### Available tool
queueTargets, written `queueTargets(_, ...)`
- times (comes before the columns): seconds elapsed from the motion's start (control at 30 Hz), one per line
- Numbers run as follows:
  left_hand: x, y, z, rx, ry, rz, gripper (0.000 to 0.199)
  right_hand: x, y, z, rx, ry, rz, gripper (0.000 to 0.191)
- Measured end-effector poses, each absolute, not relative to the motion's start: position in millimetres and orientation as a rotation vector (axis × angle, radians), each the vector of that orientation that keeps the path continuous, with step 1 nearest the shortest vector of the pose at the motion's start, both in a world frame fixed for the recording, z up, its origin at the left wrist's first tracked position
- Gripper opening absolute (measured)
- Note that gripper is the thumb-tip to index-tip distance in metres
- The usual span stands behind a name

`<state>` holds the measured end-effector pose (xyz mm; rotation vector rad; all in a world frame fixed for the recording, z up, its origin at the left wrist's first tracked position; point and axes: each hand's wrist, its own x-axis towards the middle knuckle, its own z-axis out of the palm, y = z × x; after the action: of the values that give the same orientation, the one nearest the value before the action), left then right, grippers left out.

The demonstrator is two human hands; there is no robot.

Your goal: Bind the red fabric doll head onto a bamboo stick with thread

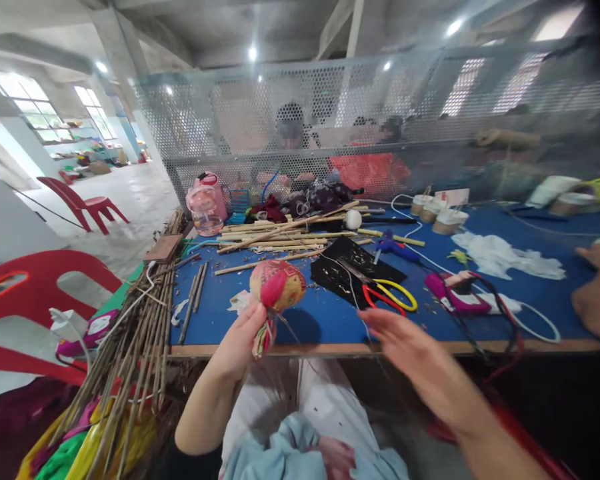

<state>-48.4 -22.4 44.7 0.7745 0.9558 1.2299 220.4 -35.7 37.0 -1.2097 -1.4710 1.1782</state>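
Note:
My left hand [243, 333] is closed round the gathered neck of a fabric-covered ball [280, 285], patterned in pink and yellow. Below the fingers hangs its bunched cloth tail, and a thin cord trails from the neck towards my lap. My right hand [397, 343] is at the table's front edge, apart from the ball, its fingers stretched out and slightly blurred. Just beyond those fingertips lie scissors [387, 295] with red and yellow handles, their blades on a black sheet [340, 273]. A thin pale strand runs down close to the right fingertips.
Wooden sticks [270, 237] lie across the blue table [215, 313]. A blue glue gun [397, 247], magenta device [457, 293] and cables are at right. Long twigs [140, 333] lean at left beside a red chair [45, 293]. Another person's hand [597, 287] is at far right; a mesh screen [250, 127] stands behind.

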Motion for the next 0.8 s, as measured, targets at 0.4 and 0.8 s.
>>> queueTargets(0.4,-43.4,31.6,45.8,1.016,1.049,1.144,0.042,122.9,33.6,56.0,-1.062,-1.524,1.475,0.031)
queueTargets(0.8,-53.3,31.7,48.5,0.431,0.372,0.727,0.046,117.7,78.2,42.0,-0.924,-1.351,1.421,0.03)
